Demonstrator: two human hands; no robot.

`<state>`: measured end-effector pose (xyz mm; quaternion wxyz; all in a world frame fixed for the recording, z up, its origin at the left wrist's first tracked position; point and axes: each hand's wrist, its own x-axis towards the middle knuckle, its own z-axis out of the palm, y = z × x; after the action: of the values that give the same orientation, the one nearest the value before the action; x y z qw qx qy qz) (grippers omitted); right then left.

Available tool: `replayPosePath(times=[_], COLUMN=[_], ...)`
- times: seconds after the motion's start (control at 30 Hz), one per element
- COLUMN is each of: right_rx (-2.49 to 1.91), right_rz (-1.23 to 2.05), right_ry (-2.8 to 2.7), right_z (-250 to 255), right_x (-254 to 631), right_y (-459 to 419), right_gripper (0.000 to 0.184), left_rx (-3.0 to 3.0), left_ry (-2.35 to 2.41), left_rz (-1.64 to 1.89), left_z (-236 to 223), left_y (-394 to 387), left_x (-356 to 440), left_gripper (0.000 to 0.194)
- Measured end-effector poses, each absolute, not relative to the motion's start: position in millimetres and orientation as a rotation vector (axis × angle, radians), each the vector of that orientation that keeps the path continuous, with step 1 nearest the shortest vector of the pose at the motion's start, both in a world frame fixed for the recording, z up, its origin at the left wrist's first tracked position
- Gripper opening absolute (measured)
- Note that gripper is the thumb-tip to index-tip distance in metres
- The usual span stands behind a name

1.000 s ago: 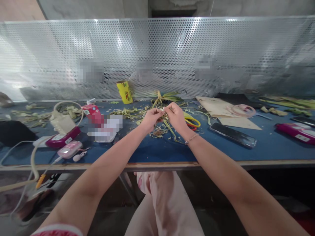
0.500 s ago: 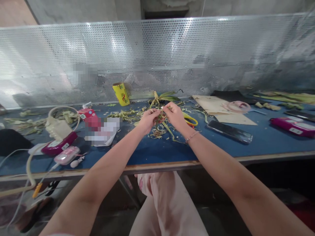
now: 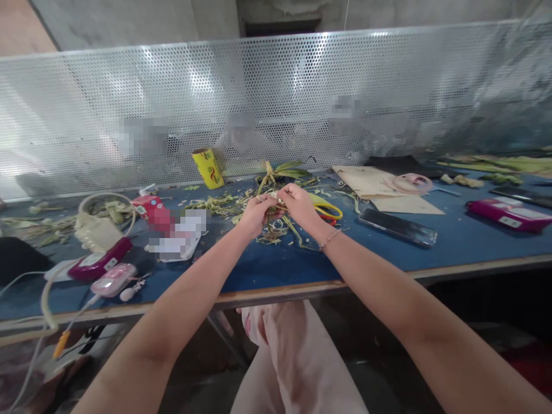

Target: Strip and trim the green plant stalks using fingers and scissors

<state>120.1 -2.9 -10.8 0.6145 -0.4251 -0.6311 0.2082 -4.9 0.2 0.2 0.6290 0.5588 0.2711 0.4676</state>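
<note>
Head view: long desk point(image 3: 267, 270), scuffed blue top, bare wooden near edge, running right across below a perforated metal panel point(image 3: 276, 69). Grey concrete wall point(image 3: 129, 23) above and behind, a dark recess in it near the middle. Plant litter strewn over much of the surface.

Both hands meet above the middle of the desk. Left hand point(image 3: 257, 213): fingers curled, thumb and fingertips closed on a small pale-green plant piece point(image 3: 275, 196). Right hand point(image 3: 301, 207): thumb and forefinger pinching the same bit, fingertips almost touching the left's. Piece mostly covered by fingers; its long axis and which way it points cannot be told.

Beneath, a heap of plant shreds point(image 3: 276, 236). From it a slim green stem point(image 3: 296, 232) slants toward the near edge and rightward; whether it joins the held bit, cannot tell. Just right of the right hand, a yellow looped handle point(image 3: 340, 213). Farther right, a black smartphone point(image 3: 397, 227) lies flat, long axis slanting down to the right. Beyond the hands, leftward, a yellow tube point(image 3: 207, 168) stands tilted.
</note>
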Motion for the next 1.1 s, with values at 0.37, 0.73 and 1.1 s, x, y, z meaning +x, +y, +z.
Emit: replayPosePath(times=[0.37,0.73,1.1], right_rx=[-0.959,-0.954,-0.959], right_rz=[0.499,0.611,0.666], right_ry=[-1.479,-1.467,-1.455], right_z=[-12.5,-6.7,-8.2], right_x=[120.6,119.0,114.1], right_y=[-3.1,-12.1,-12.7], right_gripper=[0.02,0.018,0.02], left_rx=[1.236,1.233,1.206], left_ry=[0.595,0.67,0.799], left_rz=[1.136,1.257,1.386], left_z=[0.3,0.0,1.4], left_y=[0.0,0.7,0.5], left_x=[-7.0,-6.7,1.1], left_gripper=[0.013,0.02,0.02])
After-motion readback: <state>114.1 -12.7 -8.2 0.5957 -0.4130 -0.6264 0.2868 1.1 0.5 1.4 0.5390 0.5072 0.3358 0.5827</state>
